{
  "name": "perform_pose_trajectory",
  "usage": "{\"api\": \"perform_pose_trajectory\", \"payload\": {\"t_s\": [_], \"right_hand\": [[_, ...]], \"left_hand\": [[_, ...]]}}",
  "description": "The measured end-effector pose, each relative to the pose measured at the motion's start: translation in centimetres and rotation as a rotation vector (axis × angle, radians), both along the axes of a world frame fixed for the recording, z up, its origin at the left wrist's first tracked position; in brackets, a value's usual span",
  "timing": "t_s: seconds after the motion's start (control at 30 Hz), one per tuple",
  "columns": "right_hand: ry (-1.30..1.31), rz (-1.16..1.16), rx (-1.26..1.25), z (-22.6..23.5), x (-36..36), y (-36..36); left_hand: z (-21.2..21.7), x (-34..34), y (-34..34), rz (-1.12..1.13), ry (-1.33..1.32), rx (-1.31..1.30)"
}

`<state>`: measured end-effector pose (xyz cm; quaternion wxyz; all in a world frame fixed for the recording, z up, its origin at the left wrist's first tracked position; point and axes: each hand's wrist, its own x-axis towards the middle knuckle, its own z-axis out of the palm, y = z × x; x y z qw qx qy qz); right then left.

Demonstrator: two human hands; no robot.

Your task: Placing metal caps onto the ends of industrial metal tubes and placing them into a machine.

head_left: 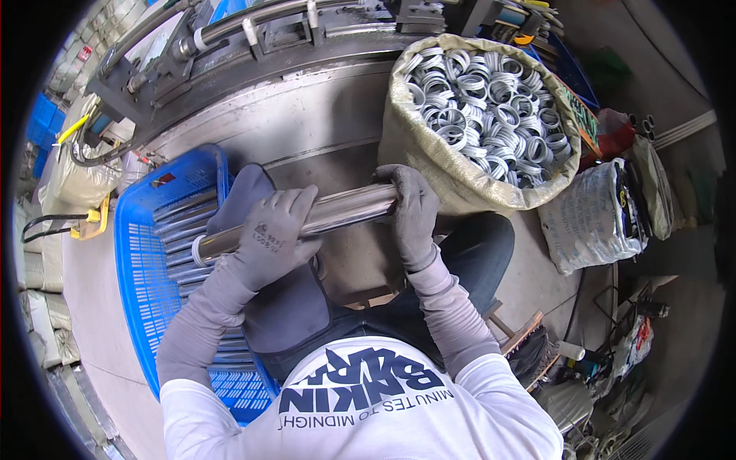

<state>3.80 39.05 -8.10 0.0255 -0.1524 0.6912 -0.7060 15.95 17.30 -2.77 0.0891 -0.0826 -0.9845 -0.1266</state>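
A shiny metal tube [349, 208] lies slantwise across my lap, gripped by both hands in grey gloves. My left hand [274, 234] is closed round it towards its left end, where a pale ring [198, 251] sits on the rim. At the other end my right hand [414, 218] wraps the tube, hiding its tip. Just beyond my right hand stands a woven sack [475, 193], filled with many pale threaded-looking rings [491, 107]. To my left is a blue plastic basket [130, 253] with several metal tubes [180, 238] lying in it.
A dark metal machine bench [261, 73] with a tube along it crosses the far side. A dark pad [287, 314] covers my left thigh. Right of the sack are a filled white bag [586, 222] and a brush [529, 349]. A yellow-handled thing [93, 221] is at far left.
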Motion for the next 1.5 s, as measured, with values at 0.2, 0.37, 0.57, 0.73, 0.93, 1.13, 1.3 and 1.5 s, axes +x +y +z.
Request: {"api": "perform_pose_trajectory", "payload": {"t_s": [0.2, 0.37, 0.57, 0.73, 0.93, 1.13, 1.3, 1.5], "right_hand": [[0.592, -0.196, 0.3, 4.8, -6.2, 6.5], [0.315, 0.202, 0.804, 5.3, -14.6, 11.7], [0.328, 0.354, 0.761, 5.1, -15.8, 10.8], [0.591, -0.06, 1.015, 8.9, -14.4, 15.7], [0.564, 0.288, 0.977, 8.1, -16.1, 15.7], [0.291, 0.022, 0.272, 9.1, -10.4, 11.9], [0.101, 0.501, 0.058, 3.0, -3.9, 6.2], [-0.411, 0.604, 0.064, -2.9, -3.7, 4.9]], "left_hand": [[1.0, 2.3, -3.2, 0.075, -0.149, 0.124], [0.7, 2.5, -3.1, 0.083, -0.107, 0.095], [0.4, 2.0, -3.3, 0.091, -0.139, 0.038], [2.3, 0.4, -4.6, 0.077, -0.083, 0.033], [4.7, -6.5, -7.0, 0.124, 0.139, -0.191], [7.3, -20.3, -11.6, 0.231, 0.515, -0.458], [8.5, -30.8, -15.4, 0.454, 0.368, -0.537], [5.6, -36.2, -19.5, 0.418, 0.247, -0.4]]}}
